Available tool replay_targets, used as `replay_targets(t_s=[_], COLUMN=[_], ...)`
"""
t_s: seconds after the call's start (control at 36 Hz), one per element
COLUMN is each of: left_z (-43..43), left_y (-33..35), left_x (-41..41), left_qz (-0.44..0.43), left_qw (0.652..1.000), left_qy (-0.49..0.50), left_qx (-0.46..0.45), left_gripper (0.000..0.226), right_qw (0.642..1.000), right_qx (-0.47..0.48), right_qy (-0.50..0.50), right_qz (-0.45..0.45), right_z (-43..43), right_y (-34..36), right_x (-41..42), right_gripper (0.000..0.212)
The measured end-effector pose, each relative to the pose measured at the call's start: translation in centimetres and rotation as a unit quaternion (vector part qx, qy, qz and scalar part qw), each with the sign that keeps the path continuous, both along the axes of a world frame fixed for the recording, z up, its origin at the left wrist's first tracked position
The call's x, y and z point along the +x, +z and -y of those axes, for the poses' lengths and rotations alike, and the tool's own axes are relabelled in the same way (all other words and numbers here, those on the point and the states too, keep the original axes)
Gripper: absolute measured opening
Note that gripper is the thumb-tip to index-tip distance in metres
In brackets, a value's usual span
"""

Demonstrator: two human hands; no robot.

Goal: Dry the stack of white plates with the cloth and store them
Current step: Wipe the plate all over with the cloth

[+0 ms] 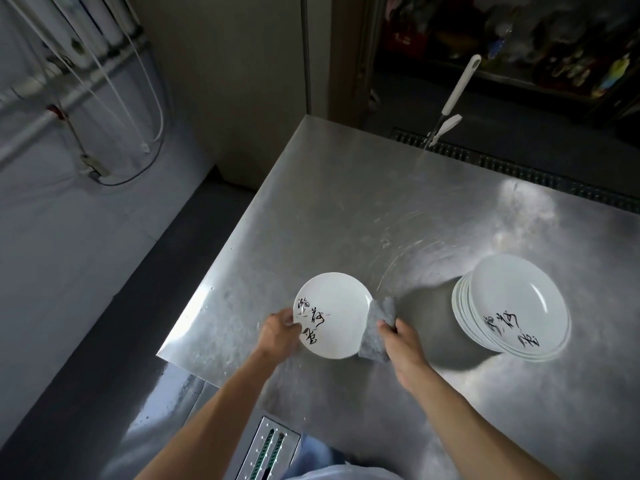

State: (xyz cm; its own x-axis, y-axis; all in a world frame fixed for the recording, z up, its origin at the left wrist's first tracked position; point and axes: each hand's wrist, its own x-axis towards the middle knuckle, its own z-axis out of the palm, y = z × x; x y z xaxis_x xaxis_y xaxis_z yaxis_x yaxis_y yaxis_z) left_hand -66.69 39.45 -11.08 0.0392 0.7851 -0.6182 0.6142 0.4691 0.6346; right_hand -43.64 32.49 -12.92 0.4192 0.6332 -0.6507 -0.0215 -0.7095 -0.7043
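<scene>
Looking down, I take the steel table (346, 202) first; it fills most of the view's right side, with wet streaks near its middle. On its right part sits the stack of white plates (512, 306), well apart from my hands. One lettered plate (332, 313) is held tilted above the table's near left part. The grey cloth (379, 327) is bunched against that plate's right rim. My left hand (278, 334) pinches the left rim, thumb on the face, the other fingers hidden behind. My right hand (403, 341) grips the cloth, fingers curled round it. I judge this to be the drying step, on one plate. Next I would wipe round the face and rim, then look for storage; none shows here.
</scene>
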Motion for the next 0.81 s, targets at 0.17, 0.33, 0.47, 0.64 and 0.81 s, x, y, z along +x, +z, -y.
replay_targets(t_s=[0.17,0.33,0.47,0.64,0.81], left_z=[-0.2,0.0,0.6,2.4,5.8], left_y=[0.1,0.6,1.1,3.1,4.4], left_x=[0.2,0.6,1.1,3.0,7.2], left_qz=[0.024,0.043,0.117,0.216,0.255], left_qw=[0.997,0.994,0.989,0.974,0.965], left_qy=[0.071,0.099,0.091,0.063,0.001], left_qx=[0.016,0.032,0.021,-0.02,-0.062], left_gripper=[0.034,0.025,0.027,0.031,0.037], right_qw=[1.0,1.0,0.999,0.998,0.957], right_qx=[0.0,-0.002,0.004,0.027,0.144], right_qy=[0.01,0.001,-0.002,0.001,0.055], right_qz=[0.013,0.002,-0.038,0.049,0.246], right_z=[-0.2,0.0,0.8,3.1,7.6], right_y=[-0.4,-0.5,-0.5,2.1,5.8], right_x=[-0.1,0.2,0.9,3.2,6.1], right_gripper=[0.013,0.016,0.014,0.025,0.006])
